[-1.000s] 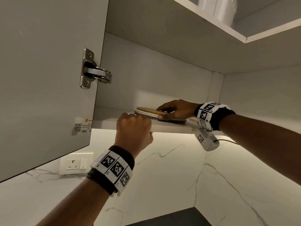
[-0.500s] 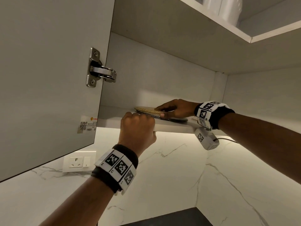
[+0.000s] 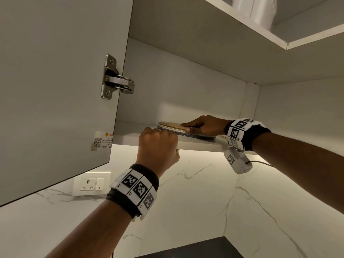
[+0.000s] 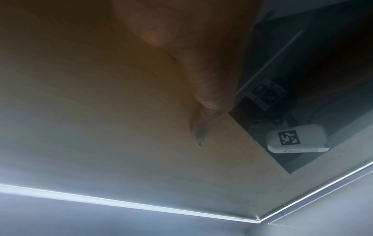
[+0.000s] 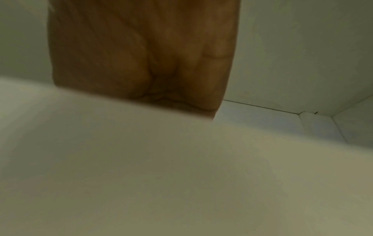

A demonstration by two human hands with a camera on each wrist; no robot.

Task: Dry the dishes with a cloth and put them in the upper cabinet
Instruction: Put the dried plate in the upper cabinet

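The plates [image 3: 174,127] lay stacked flat on the cabinet shelf [image 3: 197,143]. The right hand [image 3: 203,124] rested on them, fingers extended; the left hand [image 3: 158,144] gripped the shelf edge. Judged rigid, breakable, moderately heavy: best held by the rim.

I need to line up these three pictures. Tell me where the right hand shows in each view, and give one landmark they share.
Head view: the right hand lies right of centre, fingers flat on the stacked plates on the cabinet shelf.
Left wrist view: the hand itself is not visible; only its wristband shows at right.
Right wrist view: the right hand fills the upper centre, seen from beneath.
Shared landmark: the cabinet shelf.
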